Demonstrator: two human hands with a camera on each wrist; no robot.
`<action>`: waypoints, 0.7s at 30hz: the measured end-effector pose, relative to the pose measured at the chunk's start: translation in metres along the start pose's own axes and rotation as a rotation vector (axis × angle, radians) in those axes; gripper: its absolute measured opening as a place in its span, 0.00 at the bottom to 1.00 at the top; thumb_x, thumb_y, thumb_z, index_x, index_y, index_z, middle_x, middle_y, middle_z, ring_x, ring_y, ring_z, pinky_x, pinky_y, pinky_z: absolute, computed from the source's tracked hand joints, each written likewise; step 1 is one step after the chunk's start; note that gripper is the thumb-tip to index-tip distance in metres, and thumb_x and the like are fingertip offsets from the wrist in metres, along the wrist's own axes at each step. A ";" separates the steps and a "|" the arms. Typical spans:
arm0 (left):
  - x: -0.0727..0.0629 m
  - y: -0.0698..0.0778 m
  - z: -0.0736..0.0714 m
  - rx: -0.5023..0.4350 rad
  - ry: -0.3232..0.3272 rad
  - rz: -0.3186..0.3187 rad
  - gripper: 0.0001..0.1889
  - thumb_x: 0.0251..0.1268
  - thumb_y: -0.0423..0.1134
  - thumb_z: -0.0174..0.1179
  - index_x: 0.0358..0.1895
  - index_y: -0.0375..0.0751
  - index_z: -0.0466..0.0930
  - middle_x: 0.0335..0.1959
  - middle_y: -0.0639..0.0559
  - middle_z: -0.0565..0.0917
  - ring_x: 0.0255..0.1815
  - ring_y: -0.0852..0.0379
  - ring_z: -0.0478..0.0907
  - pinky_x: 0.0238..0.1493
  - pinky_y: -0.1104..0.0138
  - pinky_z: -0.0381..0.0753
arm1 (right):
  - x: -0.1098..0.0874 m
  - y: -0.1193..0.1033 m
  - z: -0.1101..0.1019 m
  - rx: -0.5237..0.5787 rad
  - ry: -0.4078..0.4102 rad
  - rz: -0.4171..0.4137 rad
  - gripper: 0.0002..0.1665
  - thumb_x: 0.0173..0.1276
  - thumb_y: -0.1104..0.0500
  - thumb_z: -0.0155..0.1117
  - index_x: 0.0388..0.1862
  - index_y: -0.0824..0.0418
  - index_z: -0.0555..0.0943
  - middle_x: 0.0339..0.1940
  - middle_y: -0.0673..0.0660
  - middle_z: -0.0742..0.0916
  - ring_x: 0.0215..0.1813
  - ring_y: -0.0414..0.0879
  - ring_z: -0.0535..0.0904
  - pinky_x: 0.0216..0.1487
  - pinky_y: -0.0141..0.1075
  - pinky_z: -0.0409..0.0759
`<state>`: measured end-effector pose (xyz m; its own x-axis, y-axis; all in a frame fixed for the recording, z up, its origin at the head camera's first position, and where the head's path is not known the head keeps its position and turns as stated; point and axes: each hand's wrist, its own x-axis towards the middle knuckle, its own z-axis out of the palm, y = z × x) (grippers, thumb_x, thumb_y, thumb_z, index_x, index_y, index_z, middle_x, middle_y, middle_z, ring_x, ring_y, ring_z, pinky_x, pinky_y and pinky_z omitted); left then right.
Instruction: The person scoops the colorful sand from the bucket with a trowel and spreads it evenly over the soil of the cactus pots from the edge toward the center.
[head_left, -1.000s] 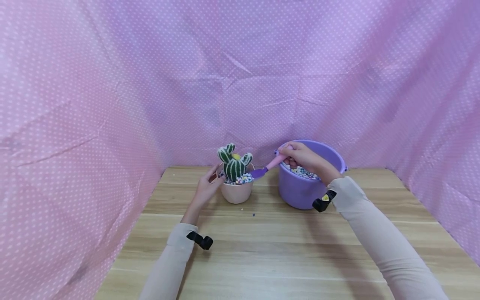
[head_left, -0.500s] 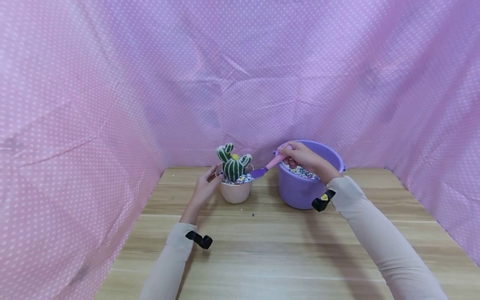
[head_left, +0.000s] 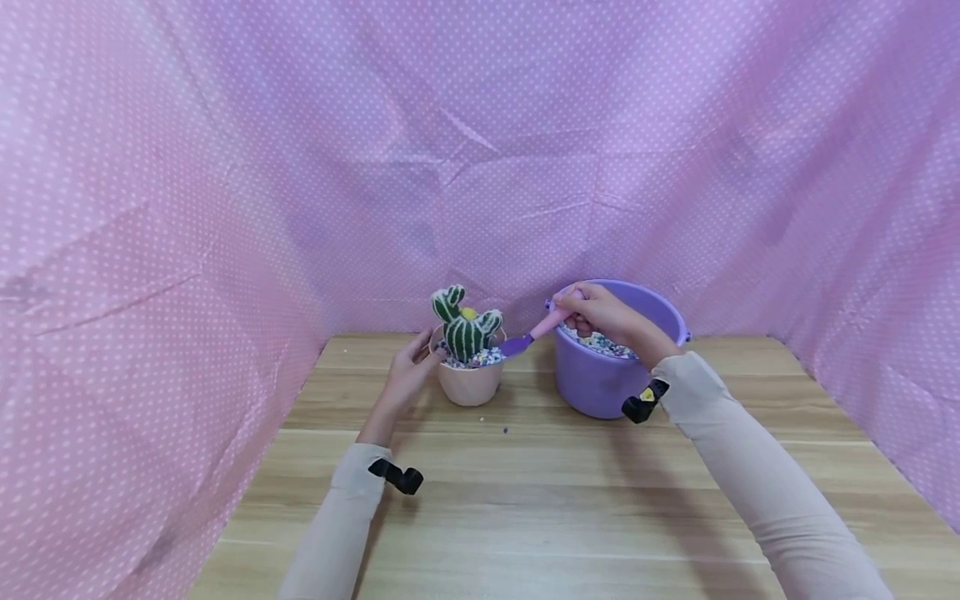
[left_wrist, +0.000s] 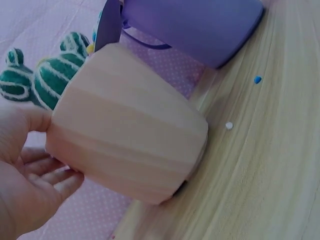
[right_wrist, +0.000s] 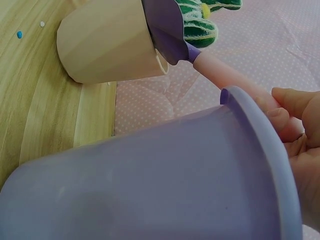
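Both my hands busy above counter (head_left: 480,508): right hand (head_left: 596,312) clamped on handle of shovel (head_left: 543,328), left hand (head_left: 408,372) gripping left side of pot (head_left: 469,387). Shovel's long axis slopes down leftward from right hand, blade at pot's right rim, near cactus (head_left: 462,337); left hand nearer pot. Can't tell whether blade touches rim or carries pebbles (head_left: 483,358). Right arm hides part of bucket (head_left: 587,387).

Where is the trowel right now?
In the head view, the trowel is right of centre in the right hand, its purple blade at the right rim of the peach pot.
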<state>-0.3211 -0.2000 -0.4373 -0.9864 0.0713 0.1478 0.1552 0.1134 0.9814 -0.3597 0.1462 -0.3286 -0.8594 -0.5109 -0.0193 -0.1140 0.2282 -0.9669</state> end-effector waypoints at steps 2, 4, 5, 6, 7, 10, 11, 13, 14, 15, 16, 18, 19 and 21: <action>-0.001 0.000 0.000 0.001 0.003 0.007 0.33 0.76 0.31 0.55 0.79 0.30 0.55 0.79 0.34 0.61 0.79 0.38 0.61 0.79 0.54 0.65 | 0.000 -0.001 0.001 0.000 -0.002 -0.001 0.20 0.83 0.58 0.49 0.49 0.77 0.78 0.19 0.51 0.81 0.20 0.39 0.63 0.21 0.28 0.61; -0.002 0.000 0.001 0.004 0.005 0.010 0.34 0.74 0.30 0.56 0.79 0.31 0.55 0.79 0.33 0.62 0.79 0.38 0.62 0.79 0.54 0.65 | 0.000 -0.002 0.001 -0.004 -0.003 -0.003 0.22 0.83 0.57 0.49 0.49 0.79 0.79 0.19 0.52 0.79 0.20 0.39 0.63 0.21 0.28 0.61; -0.002 0.000 0.001 0.006 0.008 0.013 0.34 0.74 0.30 0.56 0.79 0.31 0.55 0.79 0.33 0.63 0.79 0.38 0.62 0.79 0.53 0.65 | 0.000 -0.002 0.001 -0.005 0.000 -0.002 0.22 0.83 0.57 0.49 0.48 0.79 0.79 0.19 0.52 0.79 0.19 0.39 0.63 0.20 0.28 0.61; -0.002 0.000 0.002 0.007 0.008 0.015 0.34 0.73 0.29 0.56 0.79 0.31 0.55 0.78 0.33 0.63 0.79 0.38 0.62 0.79 0.53 0.65 | 0.000 -0.003 0.001 -0.007 0.002 -0.004 0.23 0.83 0.57 0.49 0.47 0.79 0.80 0.19 0.52 0.79 0.19 0.39 0.63 0.20 0.28 0.61; -0.003 0.000 0.002 0.005 0.010 0.017 0.34 0.73 0.29 0.56 0.79 0.30 0.55 0.78 0.32 0.63 0.79 0.38 0.62 0.79 0.54 0.65 | 0.000 -0.002 0.000 -0.005 0.005 -0.003 0.23 0.82 0.57 0.50 0.46 0.78 0.80 0.18 0.52 0.78 0.19 0.39 0.63 0.20 0.28 0.62; -0.004 0.000 0.003 0.002 0.008 0.019 0.34 0.73 0.28 0.55 0.79 0.29 0.55 0.78 0.32 0.62 0.79 0.38 0.62 0.79 0.54 0.64 | 0.000 0.000 0.000 0.003 0.022 0.006 0.20 0.82 0.57 0.51 0.43 0.75 0.79 0.18 0.51 0.76 0.18 0.38 0.63 0.20 0.27 0.62; -0.004 0.000 0.002 0.002 0.006 0.019 0.34 0.73 0.29 0.56 0.79 0.29 0.55 0.79 0.32 0.62 0.79 0.38 0.62 0.79 0.55 0.64 | 0.000 0.000 0.000 0.002 0.025 0.008 0.19 0.82 0.57 0.51 0.43 0.75 0.79 0.18 0.51 0.76 0.18 0.38 0.63 0.19 0.27 0.62; -0.005 0.000 0.002 0.001 0.001 0.014 0.34 0.74 0.30 0.56 0.79 0.31 0.55 0.79 0.33 0.61 0.79 0.39 0.61 0.79 0.56 0.64 | 0.000 0.000 -0.001 0.001 0.028 0.009 0.19 0.82 0.57 0.52 0.44 0.74 0.79 0.17 0.51 0.76 0.17 0.38 0.63 0.19 0.27 0.63; -0.005 0.000 0.002 0.002 -0.003 0.011 0.34 0.74 0.31 0.56 0.79 0.32 0.55 0.79 0.34 0.61 0.80 0.39 0.61 0.79 0.56 0.64 | 0.000 0.000 -0.001 -0.002 0.027 0.008 0.19 0.82 0.57 0.52 0.44 0.75 0.79 0.17 0.51 0.76 0.17 0.38 0.63 0.19 0.27 0.63; -0.004 -0.001 0.001 0.000 -0.006 0.010 0.34 0.74 0.31 0.56 0.79 0.32 0.55 0.80 0.34 0.61 0.80 0.39 0.61 0.79 0.56 0.64 | 0.000 0.000 -0.001 -0.004 0.025 0.007 0.20 0.82 0.57 0.52 0.45 0.75 0.80 0.17 0.51 0.76 0.17 0.38 0.63 0.19 0.27 0.63; -0.004 -0.002 0.001 -0.002 -0.008 0.008 0.34 0.75 0.32 0.56 0.79 0.32 0.55 0.80 0.34 0.60 0.80 0.39 0.60 0.80 0.56 0.64 | 0.000 0.000 -0.001 -0.008 0.023 0.007 0.20 0.82 0.56 0.52 0.45 0.75 0.80 0.17 0.51 0.76 0.18 0.38 0.63 0.19 0.27 0.63; -0.003 -0.004 0.000 -0.009 -0.010 0.005 0.33 0.75 0.32 0.56 0.79 0.31 0.55 0.80 0.34 0.59 0.80 0.38 0.58 0.80 0.55 0.62 | -0.001 0.000 -0.001 -0.009 0.021 0.004 0.20 0.82 0.56 0.52 0.46 0.75 0.80 0.17 0.51 0.76 0.18 0.39 0.63 0.19 0.27 0.63; -0.003 -0.004 0.000 -0.013 -0.008 0.004 0.33 0.76 0.32 0.55 0.79 0.31 0.55 0.80 0.33 0.59 0.81 0.37 0.58 0.80 0.55 0.62 | -0.001 0.000 -0.001 -0.008 0.020 0.002 0.20 0.82 0.56 0.51 0.46 0.75 0.80 0.17 0.51 0.76 0.18 0.39 0.63 0.19 0.27 0.63; -0.004 -0.006 0.000 -0.022 0.006 0.005 0.32 0.76 0.32 0.55 0.79 0.30 0.55 0.80 0.33 0.58 0.81 0.36 0.57 0.80 0.55 0.61 | 0.000 0.002 -0.001 -0.007 0.016 0.002 0.20 0.82 0.57 0.51 0.45 0.75 0.80 0.17 0.51 0.76 0.17 0.38 0.62 0.19 0.27 0.63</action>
<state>-0.3185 -0.2007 -0.4442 -0.9859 0.0657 0.1537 0.1593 0.0913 0.9830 -0.3601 0.1478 -0.3299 -0.8674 -0.4973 -0.0170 -0.1157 0.2348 -0.9651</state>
